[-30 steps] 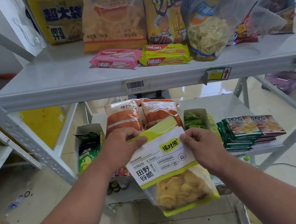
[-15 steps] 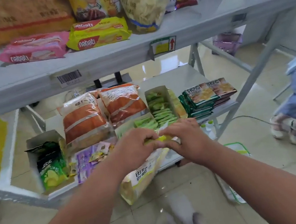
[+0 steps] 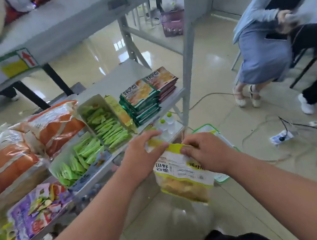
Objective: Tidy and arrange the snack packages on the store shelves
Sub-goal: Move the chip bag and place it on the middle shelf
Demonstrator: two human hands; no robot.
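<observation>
A white and yellow-green chip bag (image 3: 180, 173) hangs in front of the lower shelf's (image 3: 141, 68) right end. My left hand (image 3: 142, 155) pinches its top edge on the left. My right hand (image 3: 204, 152) pinches the same edge on the right. On the lower shelf lie two orange bags (image 3: 50, 126), open boxes of green packets (image 3: 106, 124), a stack of green-edged packs (image 3: 142, 101) and a purple bag (image 3: 35, 214).
The upper shelf (image 3: 59, 21) crosses the top left with bags on it. A shelf upright (image 3: 186, 53) stands just behind the held bag. A person (image 3: 265, 36) stands at the right. Cables and a power strip (image 3: 281, 137) lie on the tiled floor. A green-rimmed basket (image 3: 207, 130) sits below.
My view has swung down and right. Both hands carried the chip bag rightward to the shelf's right end, and it now hangs from its top edge.
</observation>
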